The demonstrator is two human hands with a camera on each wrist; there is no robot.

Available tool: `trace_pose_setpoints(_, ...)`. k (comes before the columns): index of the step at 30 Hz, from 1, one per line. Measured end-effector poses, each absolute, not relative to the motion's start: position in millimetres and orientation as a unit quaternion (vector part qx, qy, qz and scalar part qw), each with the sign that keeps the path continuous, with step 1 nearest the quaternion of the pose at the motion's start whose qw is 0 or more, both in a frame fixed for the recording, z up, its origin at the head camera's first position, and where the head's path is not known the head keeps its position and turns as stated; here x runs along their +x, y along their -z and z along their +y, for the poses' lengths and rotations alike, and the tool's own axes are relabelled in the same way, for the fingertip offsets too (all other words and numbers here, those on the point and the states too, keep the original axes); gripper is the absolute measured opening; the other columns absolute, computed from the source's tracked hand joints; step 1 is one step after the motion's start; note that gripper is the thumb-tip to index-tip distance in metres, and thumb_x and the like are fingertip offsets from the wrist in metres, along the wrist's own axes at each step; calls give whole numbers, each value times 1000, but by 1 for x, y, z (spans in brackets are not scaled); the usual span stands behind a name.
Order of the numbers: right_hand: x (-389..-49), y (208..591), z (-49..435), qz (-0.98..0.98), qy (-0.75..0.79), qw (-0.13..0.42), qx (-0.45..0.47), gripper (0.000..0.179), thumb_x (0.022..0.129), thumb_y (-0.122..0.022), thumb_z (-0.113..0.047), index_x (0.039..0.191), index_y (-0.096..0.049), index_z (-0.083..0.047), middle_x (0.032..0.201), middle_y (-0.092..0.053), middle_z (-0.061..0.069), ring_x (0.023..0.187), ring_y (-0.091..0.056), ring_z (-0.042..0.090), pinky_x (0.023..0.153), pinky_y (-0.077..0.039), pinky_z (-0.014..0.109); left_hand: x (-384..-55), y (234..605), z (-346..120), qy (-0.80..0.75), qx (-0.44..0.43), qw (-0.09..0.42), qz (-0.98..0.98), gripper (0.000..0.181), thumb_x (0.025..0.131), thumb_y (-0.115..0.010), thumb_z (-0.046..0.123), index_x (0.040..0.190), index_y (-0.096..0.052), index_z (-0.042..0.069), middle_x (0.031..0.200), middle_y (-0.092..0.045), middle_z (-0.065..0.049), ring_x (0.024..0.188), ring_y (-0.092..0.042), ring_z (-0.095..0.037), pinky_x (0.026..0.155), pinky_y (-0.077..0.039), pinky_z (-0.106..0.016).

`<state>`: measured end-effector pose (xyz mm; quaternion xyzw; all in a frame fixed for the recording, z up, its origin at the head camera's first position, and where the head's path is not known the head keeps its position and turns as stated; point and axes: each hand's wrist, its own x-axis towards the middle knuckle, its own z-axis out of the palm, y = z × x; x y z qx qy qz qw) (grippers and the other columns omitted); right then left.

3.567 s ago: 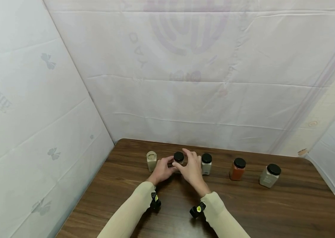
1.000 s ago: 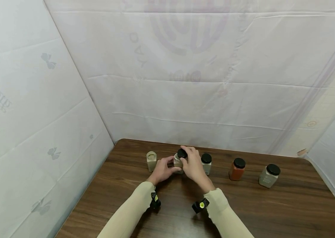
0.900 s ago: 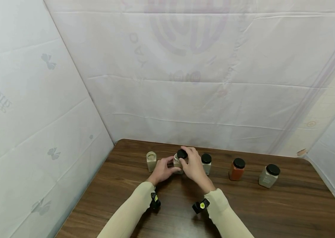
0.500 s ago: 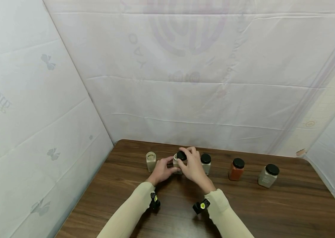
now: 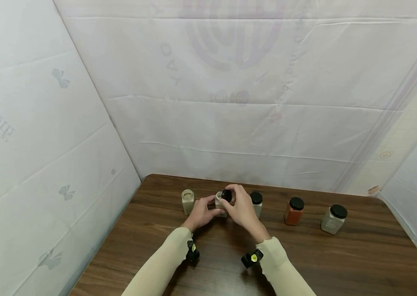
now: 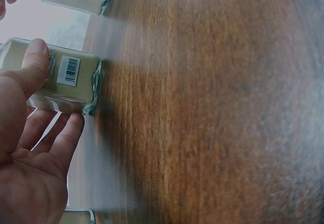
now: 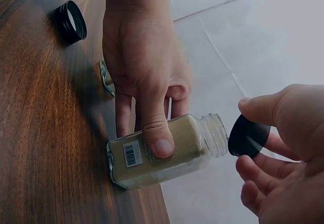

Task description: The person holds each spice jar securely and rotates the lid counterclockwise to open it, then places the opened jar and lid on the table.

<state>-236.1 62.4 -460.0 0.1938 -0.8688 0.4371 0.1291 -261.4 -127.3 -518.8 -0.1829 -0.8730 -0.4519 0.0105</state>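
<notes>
A square glass jar of tan powder (image 7: pixel 167 150) stands near the back of the table, a small barcode label on its side. My left hand (image 5: pixel 200 213) grips it, with the thumb across the label side and the fingers opposite. In the right wrist view its threaded mouth is bare. My right hand (image 5: pixel 242 209) pinches the black screw lid (image 7: pixel 248 137) between thumb and fingers, tilted just off the mouth. Close left of my left hand is a lidless jar of pale powder (image 5: pixel 188 202).
Right of my hands stand a lidded pale jar (image 5: pixel 256 204), a lidded orange-red jar (image 5: pixel 294 211) and a lidded grey-green jar (image 5: pixel 334 219). Another black lid (image 7: pixel 71 22) rests on the wooden table (image 5: pixel 208 271). White cloth walls (image 5: pixel 230 123) rise behind and at the sides.
Earlier the black lid sat on the jar between my hands. My right hand has taken it off to the right and tipped it further. My left hand has kept its place.
</notes>
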Motion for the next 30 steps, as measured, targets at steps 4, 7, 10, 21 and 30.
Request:
trace_pose_setpoints(4,-233,461,67,-868,-438,133,195,39,93,-80,-16,124,-60,-5,102,-61,6,79,-56,15,68,-49,31,-261,519,-127,452,-177,7,-874,48,93,-78,35,136,-67,15,123,-73,-3,116,-68,-21,96,-55,-44)
trace_pose_setpoints(7,-231,461,73,-872,-429,133,195,46,91,-81,-16,130,-59,-5,111,-63,8,85,-61,17,73,-53,34,-261,518,-128,449,-174,8,-876,50,93,-79,34,136,-66,14,123,-73,-4,116,-68,-22,96,-55,-45)
trace_pose_setpoints(10,-229,461,80,-877,-423,128,188,55,89,-83,-15,138,-59,-6,117,-63,9,91,-64,19,77,-55,38,-262,517,-128,447,-177,11,-877,52,92,-79,33,137,-65,10,122,-73,-6,116,-68,-25,96,-54,-47)
trace_pose_setpoints(21,-220,466,98,-880,-425,99,185,51,83,-86,-5,130,-68,-5,121,-63,10,96,-67,21,83,-58,36,-265,521,-128,436,-175,17,-882,58,91,-81,33,139,-63,8,122,-73,-8,118,-67,-27,98,-54,-47)
trace_pose_setpoints(30,-214,468,105,-881,-423,76,199,44,82,-87,-5,123,-71,-5,114,-65,8,91,-70,18,90,-54,47,-266,520,-130,434,-187,11,-881,57,92,-80,34,139,-63,8,122,-73,-7,118,-67,-28,97,-54,-47)
